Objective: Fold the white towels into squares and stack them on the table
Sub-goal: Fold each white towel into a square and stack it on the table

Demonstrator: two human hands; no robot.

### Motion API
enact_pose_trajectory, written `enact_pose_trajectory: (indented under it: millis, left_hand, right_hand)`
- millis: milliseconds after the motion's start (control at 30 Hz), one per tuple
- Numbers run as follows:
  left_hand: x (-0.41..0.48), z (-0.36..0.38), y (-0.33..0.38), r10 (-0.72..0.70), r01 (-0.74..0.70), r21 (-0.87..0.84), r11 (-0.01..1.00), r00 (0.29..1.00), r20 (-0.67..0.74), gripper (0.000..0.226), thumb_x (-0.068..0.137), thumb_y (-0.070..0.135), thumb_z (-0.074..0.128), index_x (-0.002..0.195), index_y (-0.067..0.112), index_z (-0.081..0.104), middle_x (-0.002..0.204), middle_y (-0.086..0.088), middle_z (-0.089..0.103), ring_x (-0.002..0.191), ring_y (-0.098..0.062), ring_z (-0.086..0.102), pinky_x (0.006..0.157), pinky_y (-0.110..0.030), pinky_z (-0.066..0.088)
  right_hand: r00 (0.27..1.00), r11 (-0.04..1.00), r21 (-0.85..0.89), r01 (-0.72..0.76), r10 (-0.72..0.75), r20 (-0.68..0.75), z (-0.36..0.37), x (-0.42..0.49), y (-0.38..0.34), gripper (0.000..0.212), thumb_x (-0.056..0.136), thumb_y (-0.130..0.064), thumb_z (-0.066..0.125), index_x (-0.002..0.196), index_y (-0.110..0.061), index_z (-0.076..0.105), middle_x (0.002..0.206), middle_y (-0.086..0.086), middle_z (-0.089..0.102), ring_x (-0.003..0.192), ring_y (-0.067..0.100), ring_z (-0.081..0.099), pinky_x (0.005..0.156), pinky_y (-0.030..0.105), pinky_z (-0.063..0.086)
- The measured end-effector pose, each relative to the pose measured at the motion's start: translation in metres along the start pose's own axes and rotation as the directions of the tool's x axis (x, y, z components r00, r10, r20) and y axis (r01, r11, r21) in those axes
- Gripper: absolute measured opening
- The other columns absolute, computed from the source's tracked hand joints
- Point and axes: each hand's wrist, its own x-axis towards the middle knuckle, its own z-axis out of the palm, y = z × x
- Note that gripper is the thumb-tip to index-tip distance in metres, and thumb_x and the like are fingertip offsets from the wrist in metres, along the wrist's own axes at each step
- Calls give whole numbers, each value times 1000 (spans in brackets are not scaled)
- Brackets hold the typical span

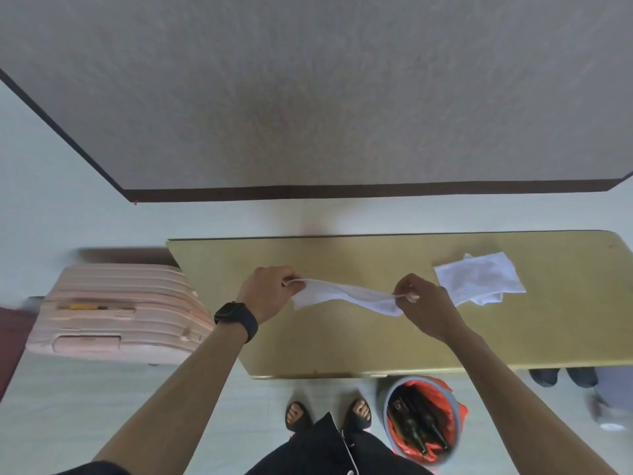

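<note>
A white towel (346,296) hangs stretched between my two hands just above the yellow table (342,341). My left hand (270,291) pinches its left end. My right hand (423,305) pinches the right end between thumb and fingers. The cloth sags in the middle and looks loosely bunched. A second white towel (479,277) lies flat and roughly spread on the table to the right, its lower right corner rumpled.
A pink ribbed suitcase (120,313) lies on the floor left of the table. A grey bin (423,419) with an orange liner and dark bottles stands below the table's front edge, beside my feet. A wall with a dark skirting lies beyond.
</note>
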Motion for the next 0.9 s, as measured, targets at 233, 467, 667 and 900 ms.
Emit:
enact_pose_trajectory:
  millis: [233,467,667,900]
  left_hand:
    - [-16,-5,-12,-34,47,-123,991,994,106,12,81,41,77,85,30,80,77,19,74,79,3,68,81,-25,55]
    - [-11,-10,-29,-78,99,-122,988,983,164,18,75,46,81,83,29,80,78,15,75,80,0,68,80,-25,53]
    - [30,6,-19,-97,104,-47,993,987,125,25,87,51,67,95,29,76,83,14,65,80,-5,59,74,-24,43]
    - [98,40,-40,-260,269,-268,925,963,69,17,88,42,69,96,30,77,75,11,74,67,-9,69,70,-22,55]
  right_hand:
    - [978,989,135,-68,39,204,-7,-14,10,7,90,-22,70,85,-26,73,79,-3,76,72,20,72,74,35,59]
    - [980,995,84,-53,36,195,-14,-4,22,9,91,-25,69,90,-34,73,85,-4,75,71,21,69,76,35,58]
    - [995,996,-29,-83,84,52,-13,46,21,8,94,-35,63,95,-36,70,95,-11,71,90,11,62,70,21,43]
    - [989,991,-43,-125,121,-82,16,122,36,13,94,-40,61,92,-30,70,64,-9,68,67,10,67,59,27,47]
